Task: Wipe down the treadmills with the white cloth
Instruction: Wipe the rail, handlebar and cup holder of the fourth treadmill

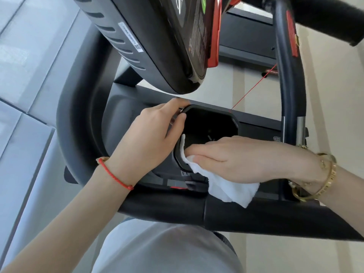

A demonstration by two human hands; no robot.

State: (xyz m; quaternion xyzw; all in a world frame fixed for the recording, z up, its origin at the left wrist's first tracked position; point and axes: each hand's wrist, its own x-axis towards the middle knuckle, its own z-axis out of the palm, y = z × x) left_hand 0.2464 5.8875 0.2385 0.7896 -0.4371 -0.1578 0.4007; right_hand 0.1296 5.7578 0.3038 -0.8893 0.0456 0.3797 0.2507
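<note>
A black treadmill fills the view, with its thick curved handlebar (pixel 82 107) around a console tray. In the tray sits a dark cup holder (pixel 212 123) with a black rim. My right hand (pixel 242 158) lies flat with straight fingers on the white cloth (pixel 226 189), pressing it against the cup holder's near-left rim. The cloth hangs out below my palm over the front bar. My left hand (pixel 149 134) rests on the tray with its fingertips curled over the cup holder's far-left rim.
The black display console (pixel 167 40) with red trim looms above the tray. A red safety cord (pixel 254 87) runs diagonally to the right upright bar (pixel 289 79). A second treadmill's black bar (pixel 331 20) is at top right. Grey window sill lies left, pale floor right.
</note>
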